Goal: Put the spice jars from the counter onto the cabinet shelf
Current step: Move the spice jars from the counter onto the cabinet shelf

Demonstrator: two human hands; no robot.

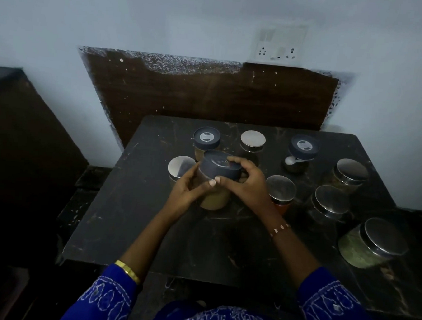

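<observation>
You hold a jar (214, 182) with a dark lid and tan powder just above the dark desk (152, 218), near its middle: your left hand (187, 189) curls round its glass body and your right hand (247, 179) grips the lid with fingers and thumb. Eight more jars stand on the desk behind it and to the right, two with dark lids (206, 137) at the far side and six with steel lids (281, 187), the nearest right one (370, 243) holding green spice. A socket (278, 46) sits on the far wall.

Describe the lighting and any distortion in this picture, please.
Head view: dim overall, with the cabinet at left almost black; soft glare on the steel lids; wide-angle bending curves the counter edges; the held jar stays readable, slightly soft.
</observation>
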